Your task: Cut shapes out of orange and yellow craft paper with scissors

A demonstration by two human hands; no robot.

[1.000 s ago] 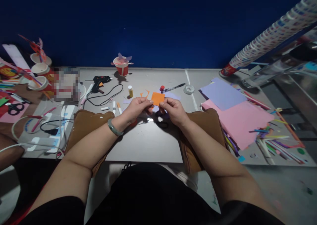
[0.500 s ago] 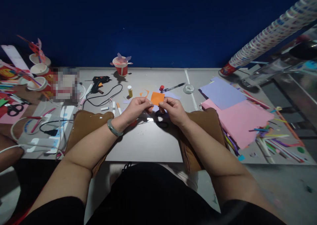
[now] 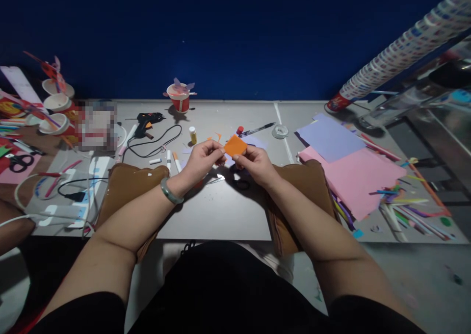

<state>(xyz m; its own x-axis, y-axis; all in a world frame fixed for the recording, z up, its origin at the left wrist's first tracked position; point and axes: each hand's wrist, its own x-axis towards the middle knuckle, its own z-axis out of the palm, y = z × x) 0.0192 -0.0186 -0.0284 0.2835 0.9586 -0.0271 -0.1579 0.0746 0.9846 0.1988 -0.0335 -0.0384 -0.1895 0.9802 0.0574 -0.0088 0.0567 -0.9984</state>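
A small square of orange paper (image 3: 235, 146) is held up over the middle of the table, turned so a corner points away from me. My right hand (image 3: 257, 163) pinches its near right side between thumb and fingers. On the other side, my left hand (image 3: 206, 158) has its thumb and fingertips closed at the paper's left corner. Beneath the hands lie black-handled scissors (image 3: 241, 183), partly in shadow, and a lilac paper piece (image 3: 257, 141). Orange scraps (image 3: 217, 137) rest just beyond my left hand.
Behind stand a decorated paper cup (image 3: 180, 101), a black glue gun (image 3: 147, 123) with its cord, and a glue bottle (image 3: 193, 135). A pen (image 3: 259, 129) and tape roll (image 3: 280, 131) lie farther right. Pink sheets (image 3: 362, 184) and a tall cup stack (image 3: 397, 44) occupy the right side.
The orange paper has turned from lying square to me to a diamond position. My right fingers have shifted along its edge; both arms stay almost where they were.
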